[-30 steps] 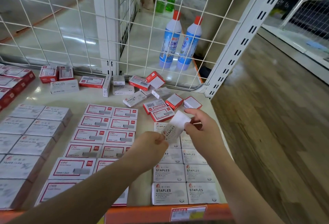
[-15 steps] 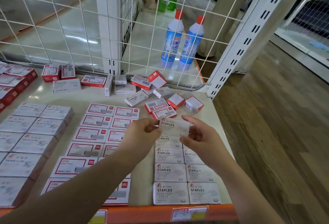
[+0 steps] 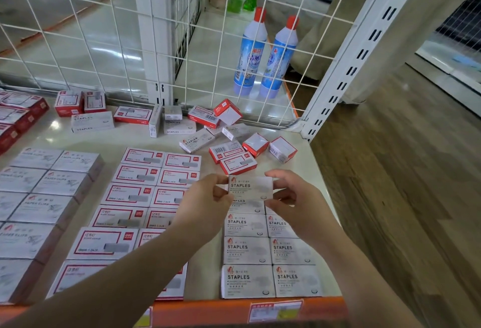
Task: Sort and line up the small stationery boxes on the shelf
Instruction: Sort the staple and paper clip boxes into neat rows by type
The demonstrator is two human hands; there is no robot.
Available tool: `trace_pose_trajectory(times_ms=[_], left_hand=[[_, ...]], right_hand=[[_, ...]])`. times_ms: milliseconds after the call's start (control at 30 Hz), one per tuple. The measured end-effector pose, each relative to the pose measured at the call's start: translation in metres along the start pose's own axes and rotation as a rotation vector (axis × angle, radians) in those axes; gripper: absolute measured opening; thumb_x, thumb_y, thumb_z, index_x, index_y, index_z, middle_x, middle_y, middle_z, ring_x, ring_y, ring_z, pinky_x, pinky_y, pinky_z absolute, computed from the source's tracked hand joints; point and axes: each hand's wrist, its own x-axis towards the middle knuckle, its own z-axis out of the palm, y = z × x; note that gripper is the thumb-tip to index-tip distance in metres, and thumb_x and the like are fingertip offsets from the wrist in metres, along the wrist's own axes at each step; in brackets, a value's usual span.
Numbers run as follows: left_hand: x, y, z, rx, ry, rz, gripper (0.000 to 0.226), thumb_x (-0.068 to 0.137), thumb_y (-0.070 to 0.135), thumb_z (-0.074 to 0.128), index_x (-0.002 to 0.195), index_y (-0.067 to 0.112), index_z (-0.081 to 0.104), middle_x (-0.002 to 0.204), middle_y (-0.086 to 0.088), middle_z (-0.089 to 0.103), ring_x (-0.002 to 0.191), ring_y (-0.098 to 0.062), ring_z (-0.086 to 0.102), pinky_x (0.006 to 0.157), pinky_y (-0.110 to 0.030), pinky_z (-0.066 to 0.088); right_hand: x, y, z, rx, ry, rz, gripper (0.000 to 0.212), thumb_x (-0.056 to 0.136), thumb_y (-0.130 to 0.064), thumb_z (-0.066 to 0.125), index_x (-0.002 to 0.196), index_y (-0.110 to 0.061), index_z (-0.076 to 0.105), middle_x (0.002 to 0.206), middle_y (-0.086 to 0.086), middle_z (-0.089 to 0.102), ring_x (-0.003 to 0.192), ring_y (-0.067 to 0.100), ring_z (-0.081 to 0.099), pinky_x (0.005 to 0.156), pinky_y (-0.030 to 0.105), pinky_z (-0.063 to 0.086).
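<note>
White wire mesh (image 3: 86,41) backs the pale shelf (image 3: 208,260) in front of us, with an orange price rail (image 3: 234,309) along its near edge and wood-look flooring off to the right. We hold one grey staples box (image 3: 250,187) just above the far end of the two-column grid of staples boxes (image 3: 269,265), its printed face up and the word STAPLES reading upright toward us, so its long axis runs left to right across the shelf, the same way as the boxes below it. Our left hand (image 3: 205,205) pinches the box's left end between thumb and curled fingers; our right hand (image 3: 299,205) pinches the right end the same way. We cannot tell whether the box's underside touches the box beneath it, since the held box and our hands cover the top row of that grid. Our left forearm also crosses the near rows of red-framed boxes (image 3: 135,194), hiding parts of several. Further left, grey paper clip boxes (image 3: 44,192) run off the frame edge, their print blurred. Toward the mesh a loose scatter of small boxes (image 3: 234,142) lies at mixed angles, some on their sides, with labels too small to read. Behind the mesh stand two blue bottles with red caps (image 3: 265,54).
</note>
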Motion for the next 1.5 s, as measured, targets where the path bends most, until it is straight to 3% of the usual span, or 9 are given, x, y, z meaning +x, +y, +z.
trace_pose_trajectory(times_ms=[300, 533, 733, 867, 1000, 1133, 1300, 1367, 1500], left_hand=[[0.0, 0.004, 0.003, 0.042, -0.005, 0.027, 0.029, 0.09, 0.018, 0.057, 0.119, 0.021, 0.057, 0.081, 0.018, 0.059, 0.075, 0.0, 0.058, 0.062, -0.011, 0.044], [0.001, 0.01, 0.008, 0.436, -0.043, 0.186, 0.038, 0.095, 0.025, 0.048, 0.133, 0.026, 0.046, 0.133, 0.01, 0.047, 0.12, -0.008, 0.044, 0.098, -0.023, 0.036], [0.007, 0.008, 0.019, 0.78, -0.229, 0.468, 0.044, 0.098, 0.029, 0.034, 0.142, 0.026, 0.033, 0.149, 0.01, 0.028, 0.136, -0.008, 0.024, 0.111, -0.021, 0.017], [0.012, 0.005, 0.028, 0.846, -0.279, 0.483, 0.044, 0.099, 0.032, 0.03, 0.143, 0.026, 0.03, 0.151, 0.01, 0.024, 0.138, -0.008, 0.018, 0.113, -0.024, 0.014], [0.015, 0.008, 0.03, 0.804, -0.27, 0.457, 0.038, 0.098, 0.031, 0.032, 0.133, 0.025, 0.044, 0.139, 0.011, 0.04, 0.127, -0.01, 0.038, 0.106, -0.03, 0.034], [0.018, 0.009, 0.031, 0.797, -0.274, 0.452, 0.036, 0.099, 0.03, 0.032, 0.132, 0.025, 0.046, 0.135, 0.011, 0.043, 0.121, -0.01, 0.044, 0.101, -0.031, 0.039], [0.019, 0.01, 0.031, 0.794, -0.266, 0.467, 0.035, 0.098, 0.03, 0.032, 0.128, 0.024, 0.049, 0.132, 0.012, 0.046, 0.118, -0.01, 0.046, 0.098, -0.032, 0.042], [0.019, 0.01, 0.031, 0.797, -0.264, 0.464, 0.034, 0.098, 0.029, 0.032, 0.128, 0.024, 0.049, 0.132, 0.012, 0.046, 0.117, -0.01, 0.046, 0.097, -0.032, 0.042], [0.019, 0.011, 0.031, 0.814, -0.265, 0.47, 0.035, 0.099, 0.028, 0.031, 0.128, 0.024, 0.049, 0.132, 0.01, 0.046, 0.118, -0.011, 0.047, 0.097, -0.032, 0.043]], right_hand=[[0.003, 0.012, -0.005, 0.001, 0.005, 0.017, 0.052, 0.082, 0.001, 0.064, 0.094, -0.047, 0.051, 0.085, -0.019, 0.063, 0.075, -0.004, 0.059, 0.069, 0.006, 0.044], [0.014, 0.029, -0.02, -0.04, 0.072, 0.075, 0.037, 0.084, -0.002, 0.062, 0.108, -0.031, 0.059, 0.091, -0.009, 0.067, 0.075, 0.003, 0.062, 0.063, 0.006, 0.043], [0.021, 0.042, -0.034, -0.122, 0.088, 0.128, 0.034, 0.085, -0.003, 0.06, 0.114, -0.021, 0.059, 0.087, -0.01, 0.064, 0.075, 0.001, 0.059, 0.062, 0.005, 0.041], [0.024, 0.048, -0.033, -0.164, 0.065, 0.152, 0.034, 0.086, -0.005, 0.06, 0.117, -0.02, 0.058, 0.089, -0.009, 0.064, 0.081, 0.007, 0.06, 0.063, 0.008, 0.04], [0.027, 0.054, -0.032, -0.123, 0.024, 0.211, 0.037, 0.085, -0.004, 0.06, 0.117, -0.023, 0.058, 0.088, -0.011, 0.063, 0.08, 0.01, 0.06, 0.071, 0.018, 0.045], [0.03, 0.053, -0.032, -0.097, -0.015, 0.229, 0.034, 0.085, 0.0, 0.058, 0.109, -0.023, 0.06, 0.088, -0.013, 0.061, 0.081, 0.009, 0.058, 0.072, 0.014, 0.045], [0.037, 0.05, -0.029, -0.247, -0.03, 0.21, 0.014, 0.085, -0.007, 0.061, 0.099, -0.004, 0.065, 0.088, 0.0, 0.058, 0.079, 0.013, 0.057, 0.064, 0.013, 0.041], [0.04, 0.053, -0.027, -0.322, -0.019, 0.225, 0.027, 0.084, -0.012, 0.062, 0.107, 0.002, 0.062, 0.102, 0.009, 0.057, 0.091, 0.019, 0.055, 0.073, 0.022, 0.041], [0.042, 0.055, -0.022, -0.311, 0.007, 0.246, 0.045, 0.084, -0.017, 0.064, 0.128, -0.019, 0.053, 0.121, 0.0, 0.046, 0.098, 0.008, 0.045, 0.081, 0.015, 0.034]])
